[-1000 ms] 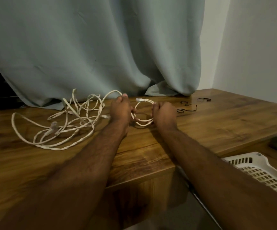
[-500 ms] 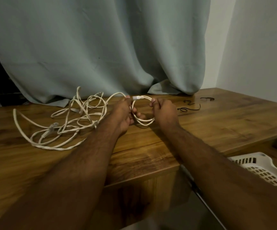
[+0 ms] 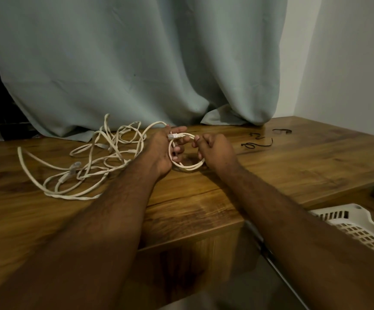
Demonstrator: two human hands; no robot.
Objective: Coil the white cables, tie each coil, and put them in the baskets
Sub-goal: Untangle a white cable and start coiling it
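step: coiling, first loops formed | left hand [image 3: 159,151] grips small coil [image 3: 187,163] near plug | right hand [image 3: 215,151] pinches coil's opposite side | loose cable [image 3: 74,173] left of hands | next: feed slack in, reach black ties [image 3: 256,144] right of hands

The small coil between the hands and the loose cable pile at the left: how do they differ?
The small coil forms neat round loops; the loose cable pile sprawls in a wide irregular tangle. The small coil is gripped by the left hand and the right hand; most of the loose cable pile lies free on the table. Both are white cable.
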